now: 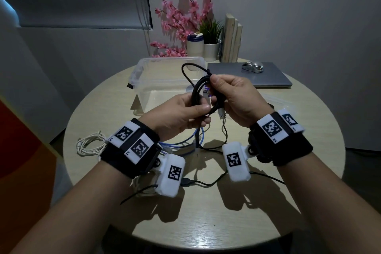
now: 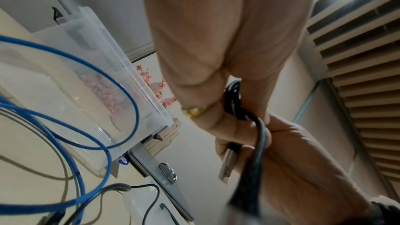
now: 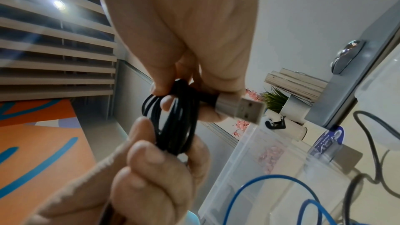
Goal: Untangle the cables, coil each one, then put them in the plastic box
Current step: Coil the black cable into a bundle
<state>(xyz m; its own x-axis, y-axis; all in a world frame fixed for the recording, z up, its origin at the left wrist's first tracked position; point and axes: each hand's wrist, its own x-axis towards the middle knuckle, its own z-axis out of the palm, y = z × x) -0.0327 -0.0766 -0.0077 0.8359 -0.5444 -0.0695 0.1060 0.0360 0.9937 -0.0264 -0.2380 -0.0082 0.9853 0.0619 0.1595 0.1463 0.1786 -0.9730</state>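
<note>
Hands met above the middle of the round tabletop (image 1: 237, 222), sharing one coiled black cable (image 1: 199, 90). The left hand (image 1: 177, 113) had its fingers (image 3: 147, 153) curled round the lower part of the coil, thumb pressed across the strands. The right hand (image 1: 235, 97) pinched the upper part of the same coil between thumb and fingers (image 3: 160, 86), and one loose loop stood up toward 12 o'clock above the grip. A silver USB plug (image 3: 242, 109) on the cable's end stuck out just beside the right fingertips; from the head camera it hung below the coil.

Behind the hands, toward 12 o'clock, sat the clear plastic box (image 1: 144, 68), open at the top, with nothing plainly lying in it. Its clear lid (image 1: 288, 105) appeared to lie flat at about 2 o'clock, partly hidden by the right wrist. A blue cable (image 1: 181, 142) lay in loose loops on the tabletop under the hands, mixed with a thin dark cable (image 1: 206, 183) that trailed toward 6 o'clock. A bundled white cable (image 1: 88, 144) rested at 9 o'clock, near the tabletop's edge.

A closed grey laptop (image 1: 272, 80) lay at 1 o'clock with a silver mouse (image 1: 252, 67) on it. Pink artificial blossoms (image 1: 185, 16), a small green plant (image 1: 210, 31) and upright books (image 1: 232, 37) stood at the far edge.
</note>
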